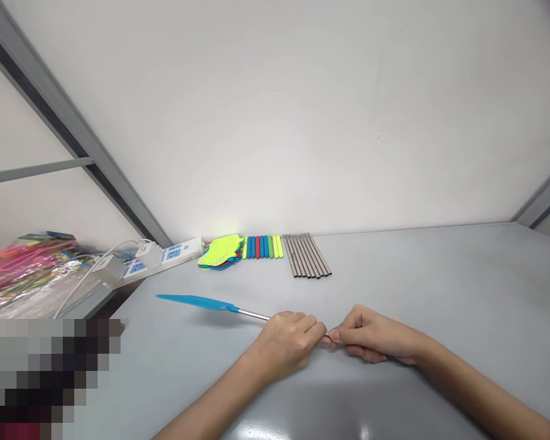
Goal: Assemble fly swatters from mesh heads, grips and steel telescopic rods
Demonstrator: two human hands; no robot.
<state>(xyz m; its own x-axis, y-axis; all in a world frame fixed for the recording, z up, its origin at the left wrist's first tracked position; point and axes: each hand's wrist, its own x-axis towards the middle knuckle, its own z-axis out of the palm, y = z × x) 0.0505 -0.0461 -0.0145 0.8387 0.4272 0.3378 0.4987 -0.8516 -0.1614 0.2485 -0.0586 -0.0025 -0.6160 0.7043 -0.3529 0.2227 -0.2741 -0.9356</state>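
Note:
A fly swatter [201, 301] with a blue paddle and a thin metal rod lies across the front middle, held above the grey table. My left hand [289, 339] is wrapped round its metal rod. Close on the right, my right hand [369, 335] pinches the rod's end with thumb and forefinger; the fingers hide most of that end. Behind my hands, a row of metal tubes [308, 256] lies side by side. Left of them are several coloured plastic handles [261, 247] and a stack of swatter paddles [220, 250] with a yellow one on top.
A white power strip [183, 250] with plugged-in adapters [147, 254] and a cable runs along the left edge. Beyond it is a heap of plastic-wrapped colourful items [32, 269]. A white wall [330, 122] and grey metal frame posts [80, 131] bound the table [462, 287].

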